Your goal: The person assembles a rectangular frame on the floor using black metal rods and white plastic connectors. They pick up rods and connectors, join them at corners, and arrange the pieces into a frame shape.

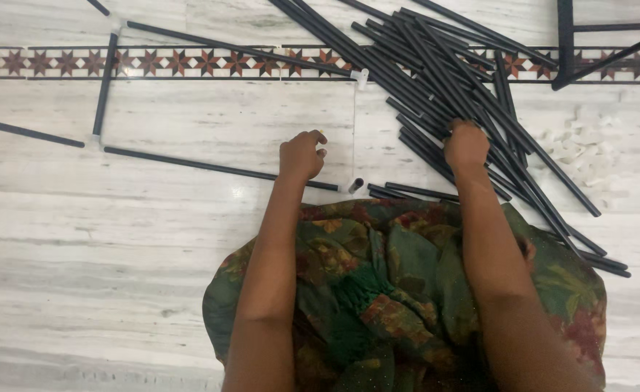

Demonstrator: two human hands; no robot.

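A heap of long black tubes (422, 65) lies on the pale marble floor. My right hand (466, 144) rests on the near part of the heap, fingers curled around one of the tubes. My left hand (302, 155) hovers loosely curled just above a long black tube (204, 167) that forms the near side of a flat frame. That tube ends in a white corner connector (350, 186) right of my left hand. A second white connector (361, 77) sits at the frame's far right corner. What my left fingers hold, if anything, is hidden.
The frame's left side is an upright black tube (106, 83) with white connectors at both ends. A pile of small white connectors (581, 149) lies to the right. A black rack (603, 43) stands at the top right. My green floral garment (400, 290) covers the floor near me.
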